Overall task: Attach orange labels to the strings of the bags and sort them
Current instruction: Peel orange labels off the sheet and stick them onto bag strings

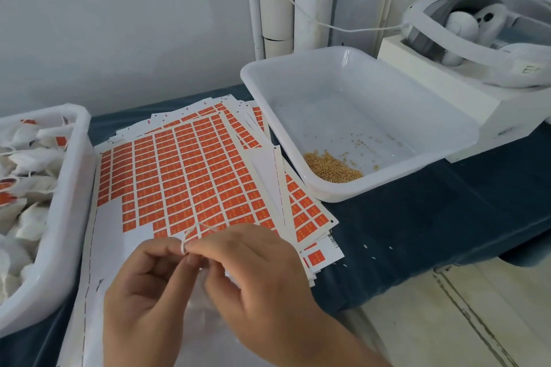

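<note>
Left hand (143, 286): thumb and forefinger closed in a pinch on a thin white string (196, 225), other fingers loosely curled below. Right hand (259, 274): fingertips meet the left ones at the same spot and also pinch the string. The string rises from the pinch in a small loop.

I see a pale, translucent blur just under the hands. I cannot tell whether it is the bag.

Both hands hover over the near edge of the top label sheet (185, 175), where the backing is already stripped bare. The rest of that sheet carries rows of orange labels (208, 157). More sheets are fanned out beneath it, offset to its right.

Left of the label sheet, touching its edge: a white tub (74, 202) full of white bags (32, 157). Several carry orange tags (61, 141).

Right of the label sheet: a second white tub (328, 196), its near corner sitting on the fanned sheets. It holds a small heap of grain (331, 165) in the corner nearest the sheet.

Under the label sheet: dark blue cloth (417, 232).

Beyond the second tub, further from the sheet: a white box (447, 92) with a headset on top.
</note>
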Demonstrator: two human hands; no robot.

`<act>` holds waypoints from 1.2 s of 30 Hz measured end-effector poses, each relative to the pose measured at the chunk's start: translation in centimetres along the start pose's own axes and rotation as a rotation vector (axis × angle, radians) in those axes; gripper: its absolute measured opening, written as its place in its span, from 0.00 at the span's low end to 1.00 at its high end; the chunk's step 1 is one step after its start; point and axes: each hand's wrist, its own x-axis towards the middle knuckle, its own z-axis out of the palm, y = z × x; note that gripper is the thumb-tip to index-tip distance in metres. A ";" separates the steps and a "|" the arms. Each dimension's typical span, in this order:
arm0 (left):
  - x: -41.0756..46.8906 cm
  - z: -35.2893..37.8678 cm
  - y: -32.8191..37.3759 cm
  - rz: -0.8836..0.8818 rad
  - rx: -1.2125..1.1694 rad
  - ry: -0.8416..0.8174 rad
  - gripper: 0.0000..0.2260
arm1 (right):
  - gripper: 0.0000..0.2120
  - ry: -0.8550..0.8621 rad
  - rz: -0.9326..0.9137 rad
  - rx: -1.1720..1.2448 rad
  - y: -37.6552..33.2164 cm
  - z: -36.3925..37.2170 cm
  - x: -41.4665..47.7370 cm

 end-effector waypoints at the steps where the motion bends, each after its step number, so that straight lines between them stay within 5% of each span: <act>1: 0.0 0.0 0.0 0.005 0.006 0.002 0.09 | 0.11 -0.001 0.007 0.007 0.0 0.0 0.1; 20: 0.5 -0.9 -0.4 -0.038 -0.031 -0.074 0.12 | 0.07 -0.001 0.116 0.103 0.2 0.4 -0.1; 36: 0.9 -0.3 -0.5 -0.151 -0.045 -0.097 0.08 | 0.12 -0.158 0.585 0.415 0.0 -0.7 0.9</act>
